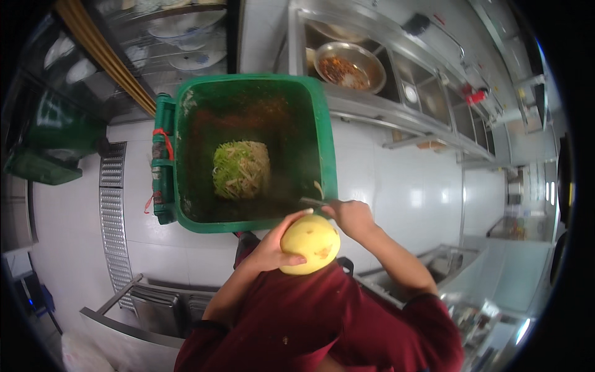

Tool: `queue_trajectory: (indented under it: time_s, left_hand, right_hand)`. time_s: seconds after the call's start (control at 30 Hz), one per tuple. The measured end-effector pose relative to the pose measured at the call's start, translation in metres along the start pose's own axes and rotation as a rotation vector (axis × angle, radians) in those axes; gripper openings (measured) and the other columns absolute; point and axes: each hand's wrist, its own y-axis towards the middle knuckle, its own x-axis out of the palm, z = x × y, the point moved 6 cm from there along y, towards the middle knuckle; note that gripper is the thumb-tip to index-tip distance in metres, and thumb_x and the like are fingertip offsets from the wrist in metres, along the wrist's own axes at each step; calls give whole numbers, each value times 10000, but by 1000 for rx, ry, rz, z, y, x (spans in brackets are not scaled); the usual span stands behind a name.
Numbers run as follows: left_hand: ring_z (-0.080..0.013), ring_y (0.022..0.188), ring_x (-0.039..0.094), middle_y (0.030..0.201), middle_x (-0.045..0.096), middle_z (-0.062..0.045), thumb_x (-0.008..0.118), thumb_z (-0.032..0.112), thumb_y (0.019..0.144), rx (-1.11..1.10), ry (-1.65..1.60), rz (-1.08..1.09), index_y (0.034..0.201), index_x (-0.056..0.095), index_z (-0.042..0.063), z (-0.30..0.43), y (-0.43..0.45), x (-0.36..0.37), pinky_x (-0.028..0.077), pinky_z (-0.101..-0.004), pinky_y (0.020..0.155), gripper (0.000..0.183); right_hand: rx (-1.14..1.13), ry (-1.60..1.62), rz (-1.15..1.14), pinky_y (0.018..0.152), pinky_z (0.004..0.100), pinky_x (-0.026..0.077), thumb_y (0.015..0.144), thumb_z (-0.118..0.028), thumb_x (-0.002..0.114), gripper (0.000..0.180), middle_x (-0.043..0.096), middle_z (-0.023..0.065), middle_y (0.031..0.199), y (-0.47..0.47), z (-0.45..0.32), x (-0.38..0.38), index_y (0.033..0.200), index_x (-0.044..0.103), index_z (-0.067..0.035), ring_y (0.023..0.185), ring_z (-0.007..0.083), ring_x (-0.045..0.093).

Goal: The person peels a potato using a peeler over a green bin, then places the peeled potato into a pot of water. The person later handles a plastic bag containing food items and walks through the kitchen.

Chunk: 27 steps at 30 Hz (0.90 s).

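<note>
My left hand (270, 246) grips a large yellow potato (309, 244), mostly peeled, with a few brown patches. It is held at the near rim of a green wheeled bin (328, 139). Beside the potato's far end, my right hand (352, 219) is closed around a tool with a thin metal blade, apparently a vegetable peeler (313, 201); its handle is mostly hidden and the blade is blurred. A pale strip of peel (319, 189) shows near the bin's right wall. Deep in the bin lies a heap of green and pale vegetable scraps (241, 169).
Steel sinks (418, 100) run along the upper right; a metal bowl (349, 67) with reddish-brown scraps stands there. A floor drain grate (113, 209) crosses the left side. Another green bin (60, 135) stands far left. A steel rail unit (135, 321) is lower left.
</note>
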Motion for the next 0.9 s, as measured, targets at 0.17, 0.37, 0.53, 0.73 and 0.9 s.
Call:
queue_trajectory:
  time_s: [0.17,0.37,0.53,0.73,0.9]
  left_hand:
    - [-218,1361,442,1452,466,-128,791,235,781,23,-68,127,1510,313,9,2,-3,-23,359,-373,1132,900]
    - [-231,1358,451,1454,461,-126,812,332,749,51,-189,238,1530,265,19,-2,-12,-36,368,-366,1131,1003]
    - [-222,1339,444,1441,455,-123,748,276,830,79,-212,237,1518,288,31,-16,-17,-35,382,-371,1106,863]
    - [-218,1330,451,1433,461,-120,739,261,826,14,-316,300,1521,285,45,-23,-22,-37,397,-363,1091,858]
    - [-240,1377,417,1455,438,-127,812,263,748,119,-122,132,1523,275,34,3,-15,-23,345,-383,1141,970]
  right_hand:
    - [8,131,225,449,428,475,966,-432,601,398,576,117,533,-21,-5,-65,768,581,-88,466,337,586]
    - [-268,235,218,442,378,444,918,-392,669,354,565,42,598,-48,-63,-76,742,543,-111,517,245,584]
    - [-234,190,271,446,393,434,895,-386,695,368,545,59,574,-21,-58,-71,728,540,-97,483,265,564]
    - [-222,120,210,446,390,449,929,-429,647,392,579,76,578,-3,-53,-42,738,562,-98,494,278,597]
    - [-77,-152,20,464,388,481,957,-437,606,386,583,82,543,29,-13,-15,768,611,-101,505,299,616]
